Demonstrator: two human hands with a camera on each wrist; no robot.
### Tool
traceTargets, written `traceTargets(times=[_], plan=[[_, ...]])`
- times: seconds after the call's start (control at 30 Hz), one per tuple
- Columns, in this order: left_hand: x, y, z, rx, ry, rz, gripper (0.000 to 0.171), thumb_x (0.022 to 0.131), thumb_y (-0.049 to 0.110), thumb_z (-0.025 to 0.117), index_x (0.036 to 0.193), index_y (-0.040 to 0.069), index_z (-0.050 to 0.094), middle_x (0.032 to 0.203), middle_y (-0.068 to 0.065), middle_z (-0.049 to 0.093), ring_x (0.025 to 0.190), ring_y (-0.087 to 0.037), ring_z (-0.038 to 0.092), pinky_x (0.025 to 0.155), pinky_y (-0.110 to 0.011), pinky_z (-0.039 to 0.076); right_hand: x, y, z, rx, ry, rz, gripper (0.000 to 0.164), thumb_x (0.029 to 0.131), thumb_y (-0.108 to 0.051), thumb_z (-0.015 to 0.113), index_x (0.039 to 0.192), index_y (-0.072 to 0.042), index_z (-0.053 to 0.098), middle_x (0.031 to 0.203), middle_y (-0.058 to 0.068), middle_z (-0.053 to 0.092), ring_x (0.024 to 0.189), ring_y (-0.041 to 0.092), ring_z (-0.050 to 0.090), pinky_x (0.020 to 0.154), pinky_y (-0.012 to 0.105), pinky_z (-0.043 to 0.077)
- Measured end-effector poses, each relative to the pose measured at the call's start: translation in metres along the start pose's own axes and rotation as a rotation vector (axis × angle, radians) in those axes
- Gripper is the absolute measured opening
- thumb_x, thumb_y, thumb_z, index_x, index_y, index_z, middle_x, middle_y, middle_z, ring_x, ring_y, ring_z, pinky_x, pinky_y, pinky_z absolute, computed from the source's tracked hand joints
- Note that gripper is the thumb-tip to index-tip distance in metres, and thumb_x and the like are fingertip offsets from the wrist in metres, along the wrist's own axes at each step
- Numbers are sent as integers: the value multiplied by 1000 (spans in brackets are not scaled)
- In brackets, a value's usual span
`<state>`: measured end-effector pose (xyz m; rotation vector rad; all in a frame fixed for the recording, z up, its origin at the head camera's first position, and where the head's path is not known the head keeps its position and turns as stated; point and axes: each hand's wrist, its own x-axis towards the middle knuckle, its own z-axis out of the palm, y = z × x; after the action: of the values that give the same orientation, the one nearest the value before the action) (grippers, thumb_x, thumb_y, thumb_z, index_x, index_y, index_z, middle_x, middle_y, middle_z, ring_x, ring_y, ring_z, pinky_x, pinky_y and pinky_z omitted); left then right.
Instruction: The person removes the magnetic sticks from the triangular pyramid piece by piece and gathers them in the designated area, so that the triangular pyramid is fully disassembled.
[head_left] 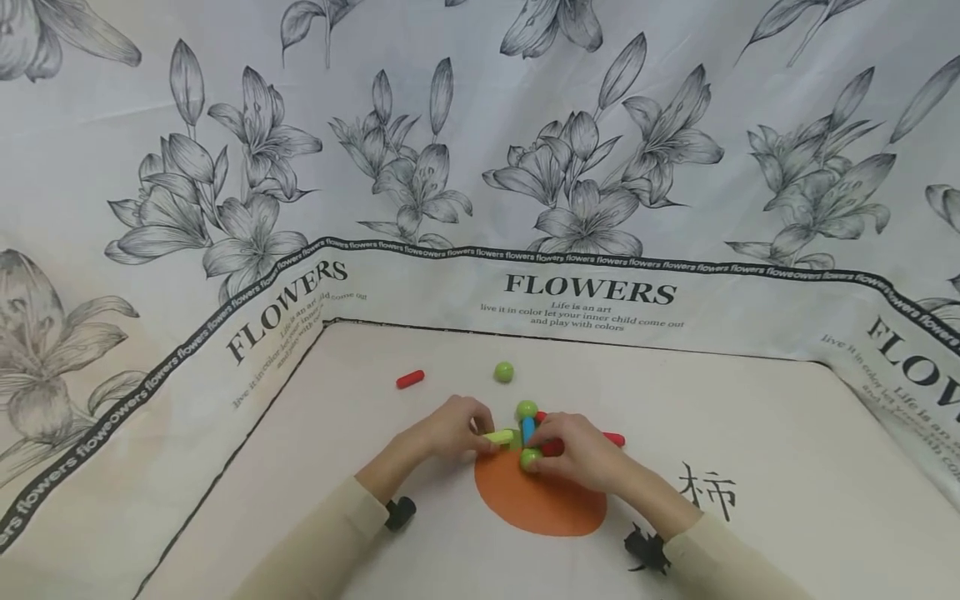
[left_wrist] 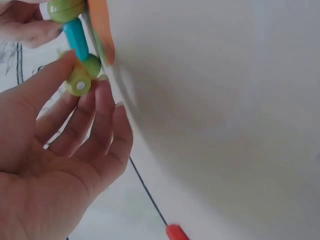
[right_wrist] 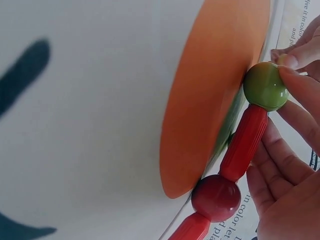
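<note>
My left hand pinches a yellow-green rod between thumb and fingers; in the left wrist view the rod's round end faces the camera. Just right of it, a blue rod joins two green balls, a far one and a near one. The near ball is pinched by my right hand. From that ball, in the right wrist view, a ribbed red rod runs to a dark red ball, then another red rod. My right hand partly covers these in the head view.
A loose red rod lies at the back left, and a single green ball sits behind the hands. The white cloth bears a flat orange print and black characters. Flower-printed fabric rises behind.
</note>
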<state>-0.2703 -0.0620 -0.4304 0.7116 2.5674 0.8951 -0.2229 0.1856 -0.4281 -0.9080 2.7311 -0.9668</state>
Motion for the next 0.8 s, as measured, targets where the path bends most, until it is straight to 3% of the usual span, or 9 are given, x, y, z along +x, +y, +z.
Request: traceTargets(times=[0.17,0.37,0.57,0.67,0.8], plan=[[-8,-12,-18,-57,123,-33,11,89,19,81,93,14,72,91,2,65,88,-18,59,74,-29,53,0,1,-5,-7,7,-6,20,88,-25,82,103,-12,80,91,-4,65,91,22,59,80,33,54],[-24,-51,-41,-27,255,-118,14,87,15,83,94,9,72,90,0,65,85,-18,58,71,-29,51,0,0,0,6,-12,-7,19,88,-25,82,103,-13,80,91,-3,65,91,21,58,79,32,52],[-32,-81,-58,-14,292,-222,21,88,16,82,101,4,71,97,-7,64,91,-23,56,74,-33,51,1,-1,3,-3,-10,-13,17,88,-24,82,102,-13,80,89,-3,65,90,22,58,78,32,52],[-32,-90,-63,-15,290,-270,23,87,17,82,101,3,70,98,-8,63,91,-23,55,76,-34,50,0,-1,1,-5,-14,-12,18,88,-24,82,102,-13,80,89,-2,65,90,22,58,78,32,52],[-32,-96,-66,-12,280,-286,24,87,17,81,102,2,70,100,-9,64,94,-24,56,82,-38,51,0,-2,-1,-9,-18,-7,18,88,-23,83,103,-13,81,88,-3,65,89,22,57,77,32,52]])
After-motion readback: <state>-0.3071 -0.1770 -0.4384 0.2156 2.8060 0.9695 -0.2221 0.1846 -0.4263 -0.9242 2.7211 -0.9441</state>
